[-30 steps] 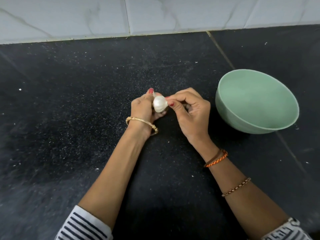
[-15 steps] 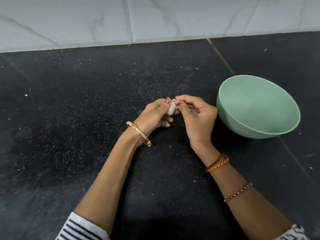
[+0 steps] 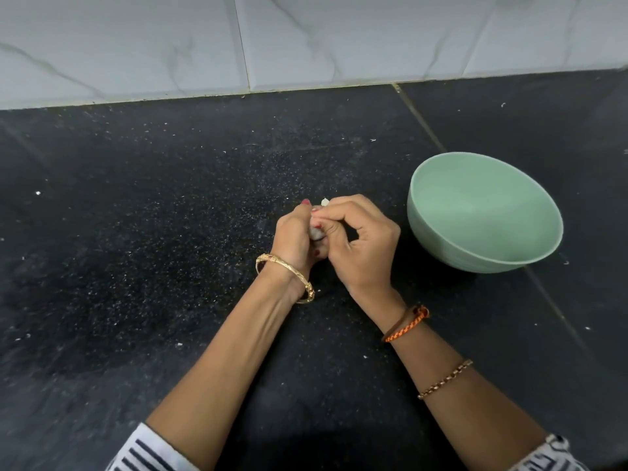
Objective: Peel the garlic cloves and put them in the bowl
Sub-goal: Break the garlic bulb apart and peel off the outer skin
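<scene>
Both hands clench the garlic [image 3: 317, 233] at mid-frame: right hand [image 3: 362, 248] has closed over it against the left hand [image 3: 294, 237], hiding the bulb that showed a second ago. Bowl [image 3: 452, 253], right, holds no cloves; peeling barely begun.

Bowl [image 3: 484, 212] on counter [image 3: 153, 249], right of both hands. Left hand [image 3: 294, 237] and right hand [image 3: 360, 246] touching, garlic [image 3: 316, 233] between them. Wall [image 3: 306, 39] behind counter.
</scene>
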